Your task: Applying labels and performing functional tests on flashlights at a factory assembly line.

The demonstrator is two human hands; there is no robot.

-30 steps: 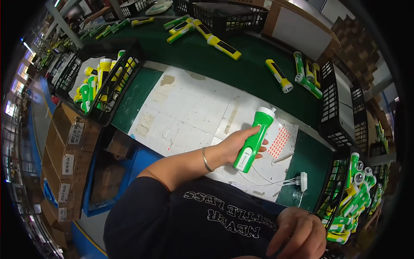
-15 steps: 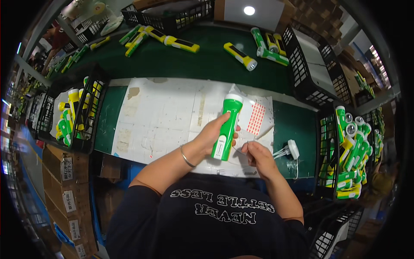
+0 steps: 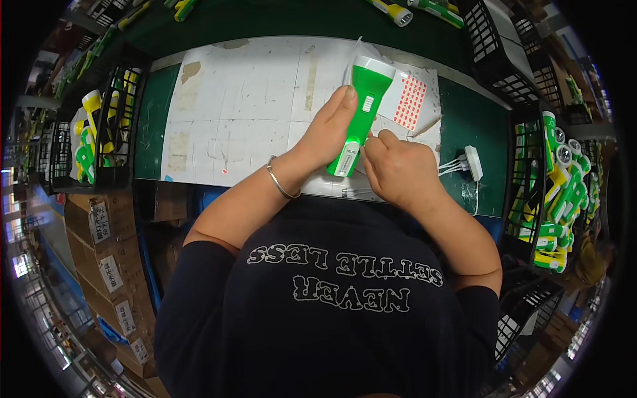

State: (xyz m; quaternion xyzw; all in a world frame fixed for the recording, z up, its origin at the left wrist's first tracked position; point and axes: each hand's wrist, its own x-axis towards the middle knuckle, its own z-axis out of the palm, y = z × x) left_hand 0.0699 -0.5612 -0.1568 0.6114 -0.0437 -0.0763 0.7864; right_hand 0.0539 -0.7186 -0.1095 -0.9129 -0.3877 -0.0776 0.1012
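Observation:
My left hand [image 3: 326, 136] is wrapped round a green flashlight [image 3: 365, 123] with a white head, its thumb lying along the side near the white switch. The head points away from me and the tail end toward me. Close against the lower part of the flashlight is my right hand [image 3: 401, 166], its fingers curled into a pinch. Whatever those fingertips hold is hidden from view. Under both hands lies a worn white sheet [image 3: 245, 99], and a sheet of small red stickers [image 3: 411, 103] rests beyond the right hand.
A white charger block [image 3: 472, 162] with cables sits to the right on the green table [image 3: 474, 109]. Black crates of flashlights stand at the left [image 3: 123, 142] and right [image 3: 511, 192]. More flashlights [image 3: 398, 14] lie at the far side. Cardboard boxes [image 3: 109, 245] are stacked lower left.
My view has tilted down toward my body. The flashlight has turned so its switch shows. My right hand has moved in from beside the flashlight to its lower side.

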